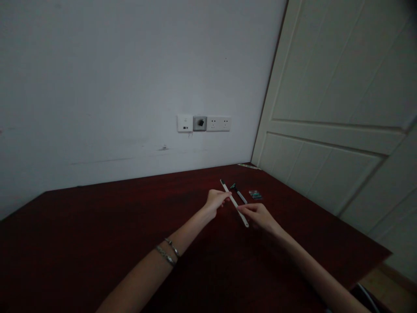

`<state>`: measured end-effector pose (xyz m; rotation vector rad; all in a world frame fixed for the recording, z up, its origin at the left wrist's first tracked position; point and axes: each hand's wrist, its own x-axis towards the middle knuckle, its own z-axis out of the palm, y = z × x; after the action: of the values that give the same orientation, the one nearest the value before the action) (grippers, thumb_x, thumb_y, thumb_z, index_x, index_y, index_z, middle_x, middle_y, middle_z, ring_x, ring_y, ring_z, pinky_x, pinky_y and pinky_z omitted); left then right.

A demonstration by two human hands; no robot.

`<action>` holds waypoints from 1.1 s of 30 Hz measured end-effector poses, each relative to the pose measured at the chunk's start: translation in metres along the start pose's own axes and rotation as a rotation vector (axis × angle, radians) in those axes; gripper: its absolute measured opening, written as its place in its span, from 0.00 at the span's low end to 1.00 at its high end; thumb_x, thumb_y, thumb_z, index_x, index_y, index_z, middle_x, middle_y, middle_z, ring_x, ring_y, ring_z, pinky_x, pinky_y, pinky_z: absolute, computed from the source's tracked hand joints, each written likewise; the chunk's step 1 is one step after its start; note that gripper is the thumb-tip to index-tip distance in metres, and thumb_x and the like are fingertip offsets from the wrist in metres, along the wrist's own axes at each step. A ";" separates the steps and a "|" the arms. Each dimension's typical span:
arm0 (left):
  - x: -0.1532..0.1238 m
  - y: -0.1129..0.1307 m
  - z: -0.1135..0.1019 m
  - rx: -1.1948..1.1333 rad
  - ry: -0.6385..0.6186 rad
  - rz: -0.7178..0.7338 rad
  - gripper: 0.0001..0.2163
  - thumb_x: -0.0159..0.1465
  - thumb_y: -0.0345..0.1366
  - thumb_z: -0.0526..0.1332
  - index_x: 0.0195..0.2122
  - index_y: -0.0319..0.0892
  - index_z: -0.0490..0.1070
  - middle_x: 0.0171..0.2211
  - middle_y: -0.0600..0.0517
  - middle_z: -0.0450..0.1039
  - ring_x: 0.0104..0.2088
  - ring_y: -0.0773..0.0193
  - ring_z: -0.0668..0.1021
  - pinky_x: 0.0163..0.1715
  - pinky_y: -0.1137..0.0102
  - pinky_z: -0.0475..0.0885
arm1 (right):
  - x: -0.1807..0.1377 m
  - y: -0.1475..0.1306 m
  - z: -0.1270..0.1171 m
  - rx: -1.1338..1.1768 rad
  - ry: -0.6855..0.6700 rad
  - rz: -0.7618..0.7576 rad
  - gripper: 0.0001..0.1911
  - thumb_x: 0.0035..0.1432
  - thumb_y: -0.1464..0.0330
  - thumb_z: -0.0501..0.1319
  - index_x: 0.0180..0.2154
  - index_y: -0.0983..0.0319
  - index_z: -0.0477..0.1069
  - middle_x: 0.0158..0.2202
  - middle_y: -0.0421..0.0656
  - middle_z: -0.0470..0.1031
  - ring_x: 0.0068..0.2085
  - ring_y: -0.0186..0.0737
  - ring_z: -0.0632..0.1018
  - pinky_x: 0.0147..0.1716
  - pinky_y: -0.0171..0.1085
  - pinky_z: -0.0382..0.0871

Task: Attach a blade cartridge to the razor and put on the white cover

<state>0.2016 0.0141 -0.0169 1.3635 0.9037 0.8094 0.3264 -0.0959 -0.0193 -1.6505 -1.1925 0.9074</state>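
A long thin white stick-like tool (235,204) with a small dark tip at its far end is held over the dark red table (97,234). My left hand (216,201) pinches it near the middle. My right hand (259,216) grips its near end with closed fingers. Just behind the tool lies a razor (239,192) with a dark head and pale handle. A small teal packet (255,194) lies to the razor's right. Two bracelets (169,251) circle my left wrist.
A white wall stands behind the table, with a row of sockets and a switch (204,123). A cream panelled door (342,130) closes off the right side. A thin flat strip (249,166) lies in the table's far right corner.
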 end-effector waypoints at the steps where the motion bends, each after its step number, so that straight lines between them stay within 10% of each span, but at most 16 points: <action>1: 0.000 0.000 0.002 0.012 0.018 0.006 0.09 0.51 0.36 0.64 0.21 0.33 0.74 0.19 0.50 0.70 0.17 0.74 0.65 0.16 0.77 0.56 | 0.001 0.000 -0.001 -0.067 0.039 -0.052 0.21 0.46 0.55 0.60 0.31 0.67 0.76 0.19 0.41 0.70 0.19 0.31 0.66 0.16 0.30 0.55; 11: 0.000 0.003 0.025 0.058 0.052 0.047 0.12 0.53 0.39 0.63 0.19 0.34 0.73 0.19 0.50 0.70 0.17 0.73 0.64 0.18 0.75 0.56 | 0.005 0.003 -0.014 -0.603 0.251 -0.320 0.15 0.51 0.61 0.57 0.31 0.64 0.77 0.28 0.47 0.78 0.29 0.43 0.76 0.30 0.35 0.64; 20: -0.003 0.002 -0.021 0.070 0.071 -0.031 0.14 0.57 0.40 0.59 0.26 0.32 0.75 0.26 0.45 0.75 0.20 0.72 0.68 0.20 0.76 0.58 | 0.029 0.026 -0.064 -0.806 0.270 -0.102 0.16 0.54 0.63 0.55 0.32 0.64 0.78 0.31 0.49 0.79 0.35 0.48 0.78 0.31 0.35 0.64; 33: -0.001 -0.006 -0.054 0.092 0.129 -0.013 0.13 0.56 0.39 0.58 0.28 0.33 0.76 0.26 0.45 0.76 0.22 0.72 0.68 0.21 0.76 0.59 | 0.052 0.035 -0.054 -1.081 0.197 -0.035 0.15 0.58 0.64 0.54 0.32 0.64 0.76 0.33 0.52 0.77 0.38 0.48 0.78 0.33 0.35 0.65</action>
<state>0.1524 0.0374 -0.0224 1.3963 1.0605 0.8625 0.4007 -0.0641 -0.0368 -2.4435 -1.6906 -0.0137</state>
